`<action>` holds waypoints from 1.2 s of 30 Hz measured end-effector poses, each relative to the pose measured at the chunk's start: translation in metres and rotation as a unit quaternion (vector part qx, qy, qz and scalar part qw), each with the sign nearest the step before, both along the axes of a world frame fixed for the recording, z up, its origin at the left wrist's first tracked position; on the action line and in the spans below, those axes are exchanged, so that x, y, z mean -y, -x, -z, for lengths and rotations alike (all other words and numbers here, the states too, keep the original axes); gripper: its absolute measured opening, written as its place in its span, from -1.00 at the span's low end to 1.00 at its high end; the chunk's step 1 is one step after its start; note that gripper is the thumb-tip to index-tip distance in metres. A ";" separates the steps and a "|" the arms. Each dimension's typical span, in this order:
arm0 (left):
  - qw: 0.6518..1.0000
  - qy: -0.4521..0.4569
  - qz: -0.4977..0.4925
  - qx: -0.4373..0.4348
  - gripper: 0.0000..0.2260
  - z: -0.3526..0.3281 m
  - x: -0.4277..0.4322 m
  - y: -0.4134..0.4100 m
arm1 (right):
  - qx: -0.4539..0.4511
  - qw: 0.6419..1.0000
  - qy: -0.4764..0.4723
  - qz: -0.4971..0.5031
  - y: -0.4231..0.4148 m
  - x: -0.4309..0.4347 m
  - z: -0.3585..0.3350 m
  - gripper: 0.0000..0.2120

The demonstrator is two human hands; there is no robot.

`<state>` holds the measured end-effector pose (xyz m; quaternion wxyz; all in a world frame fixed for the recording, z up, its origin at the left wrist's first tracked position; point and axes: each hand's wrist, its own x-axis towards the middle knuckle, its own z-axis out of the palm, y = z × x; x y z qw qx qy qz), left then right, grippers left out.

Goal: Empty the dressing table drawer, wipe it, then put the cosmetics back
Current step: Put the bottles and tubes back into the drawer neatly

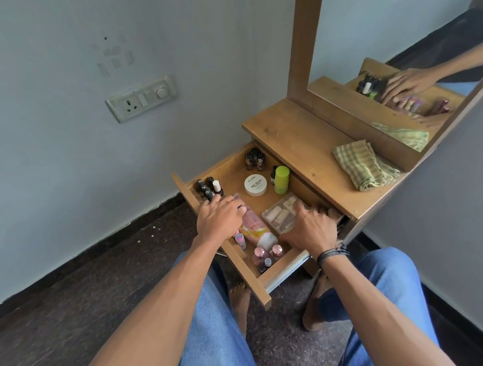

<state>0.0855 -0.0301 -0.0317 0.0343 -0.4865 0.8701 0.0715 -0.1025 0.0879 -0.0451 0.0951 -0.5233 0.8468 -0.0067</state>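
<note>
Reaching near the "NAIL POLISH" jar (255, 185), left hand (220, 218) touches tube (256, 229), right hand (309, 230) seemingly grips box (280, 216).

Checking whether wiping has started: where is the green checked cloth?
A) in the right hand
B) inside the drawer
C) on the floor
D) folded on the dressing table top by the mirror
D: the cloth lies folded on the table top in front of the mirror, while in the drawer the left hand rests on the pink tube and the right hand grips the clear box.
</note>
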 end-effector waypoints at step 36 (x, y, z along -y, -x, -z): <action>0.999 -0.027 -0.006 0.021 -0.59 -0.006 -0.004 -0.001 | -0.016 1.000 0.020 0.012 -0.006 -0.001 0.004 -0.38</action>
